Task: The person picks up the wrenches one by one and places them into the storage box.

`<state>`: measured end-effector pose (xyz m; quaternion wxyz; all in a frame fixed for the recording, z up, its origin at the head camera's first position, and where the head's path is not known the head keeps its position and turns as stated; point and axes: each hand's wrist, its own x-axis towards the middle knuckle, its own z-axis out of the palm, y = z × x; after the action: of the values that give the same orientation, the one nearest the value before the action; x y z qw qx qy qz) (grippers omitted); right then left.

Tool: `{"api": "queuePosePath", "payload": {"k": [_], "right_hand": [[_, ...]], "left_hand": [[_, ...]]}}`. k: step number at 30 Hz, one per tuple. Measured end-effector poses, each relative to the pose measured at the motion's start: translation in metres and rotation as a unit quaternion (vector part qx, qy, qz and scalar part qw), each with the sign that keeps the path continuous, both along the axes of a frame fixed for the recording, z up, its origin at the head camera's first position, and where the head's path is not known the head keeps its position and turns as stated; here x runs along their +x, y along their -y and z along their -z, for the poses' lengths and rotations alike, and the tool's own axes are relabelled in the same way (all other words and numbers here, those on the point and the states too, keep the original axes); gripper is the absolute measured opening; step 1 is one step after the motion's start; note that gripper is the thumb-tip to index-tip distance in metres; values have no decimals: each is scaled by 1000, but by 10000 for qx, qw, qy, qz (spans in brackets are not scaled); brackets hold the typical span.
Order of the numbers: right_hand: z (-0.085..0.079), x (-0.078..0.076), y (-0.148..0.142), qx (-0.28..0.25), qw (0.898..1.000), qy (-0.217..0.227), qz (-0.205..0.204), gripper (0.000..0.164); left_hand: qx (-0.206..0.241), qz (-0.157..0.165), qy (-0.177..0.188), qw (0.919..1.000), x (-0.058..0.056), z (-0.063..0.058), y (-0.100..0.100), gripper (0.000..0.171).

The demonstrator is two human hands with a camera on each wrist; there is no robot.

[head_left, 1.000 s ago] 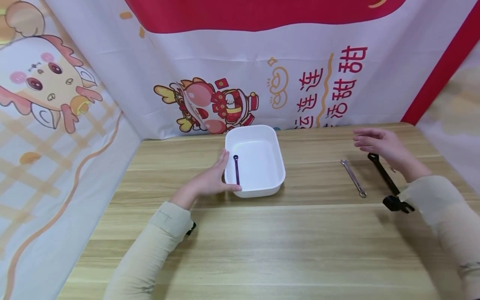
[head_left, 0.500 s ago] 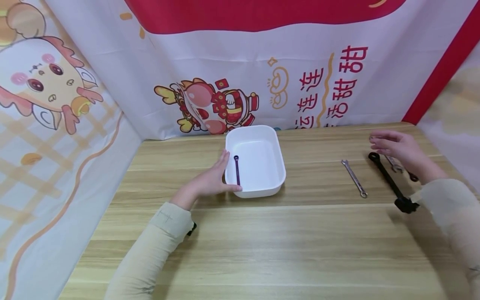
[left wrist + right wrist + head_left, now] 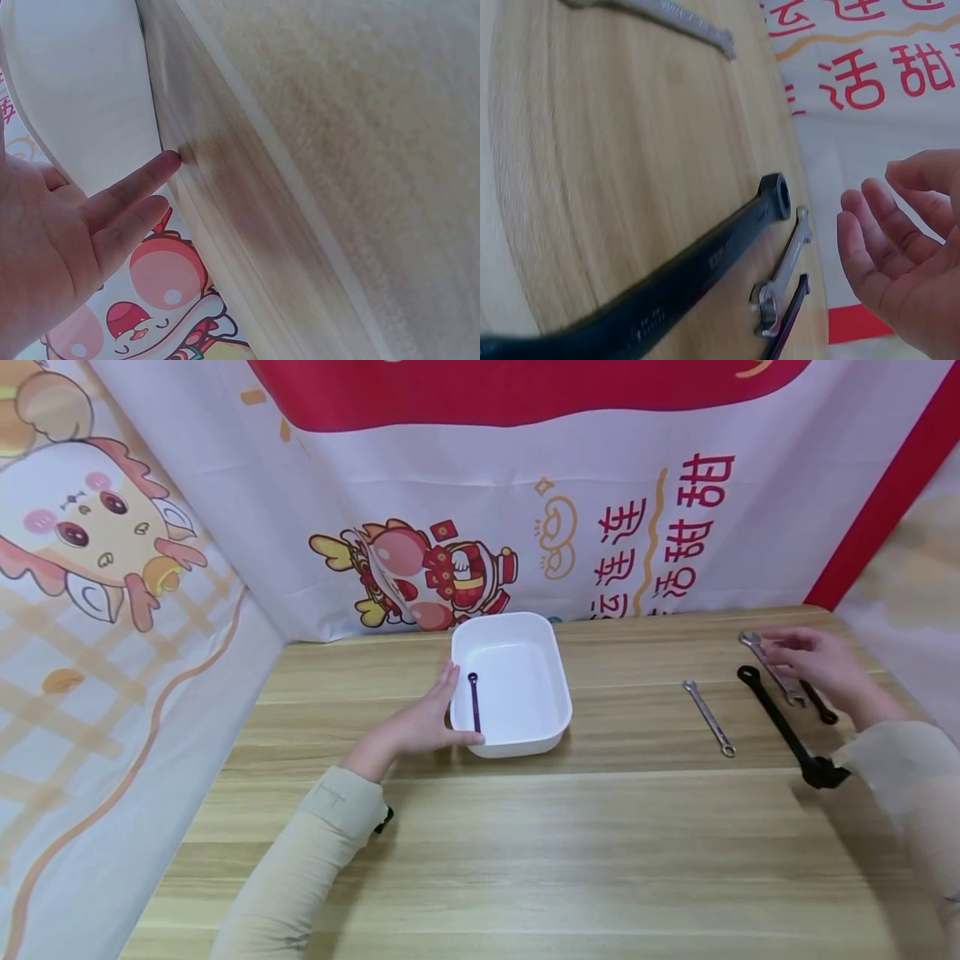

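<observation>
My left hand [image 3: 422, 720] rests against the left side of a white tub [image 3: 517, 745], its thumb at the near rim and its fingers straight along the outer wall. A slim purple wrench [image 3: 475, 702] lies inside the tub. At the right, my right hand [image 3: 821, 667] is over a silver wrench [image 3: 783, 681] and a slim dark wrench [image 3: 821, 702]. The right wrist view has this hand [image 3: 911, 240] with fingers loosely bent and nothing between them, apart from the wrenches. Beside these lies a big black wrench [image 3: 776, 718], its near end by my sleeve.
Another silver wrench [image 3: 708, 718] lies between the tub and the black one. All sit on a wood-grain table [image 3: 555, 860]. A printed white and red cloth [image 3: 465, 468] stands along the back edge, with more cloth [image 3: 97, 693] at the left.
My right hand has moved right and slightly lower, uncovering the silver wrench and the slim dark one beside the black wrench. My left hand and the tub have stayed in place.
</observation>
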<state>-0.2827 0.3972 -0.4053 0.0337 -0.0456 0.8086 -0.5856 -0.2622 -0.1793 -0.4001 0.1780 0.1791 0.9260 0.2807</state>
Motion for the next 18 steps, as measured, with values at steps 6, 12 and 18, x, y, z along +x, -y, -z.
{"api": "queuePosePath", "payload": {"k": [6, 12, 18], "right_hand": [[7, -2, -10, 979, 9947, -254, 160, 36], [9, -1, -15, 2042, 9783, -176, 296, 42], [13, -3, -21, 2128, 9768, -26, 231, 44]], "left_hand": [[-33, -2, 2, 10000, 0, -1, 0, 125], [-39, 19, 9, 10000, 1, -1, 0, 126], [-12, -13, 46, 10000, 1, -2, 0, 126]]}}
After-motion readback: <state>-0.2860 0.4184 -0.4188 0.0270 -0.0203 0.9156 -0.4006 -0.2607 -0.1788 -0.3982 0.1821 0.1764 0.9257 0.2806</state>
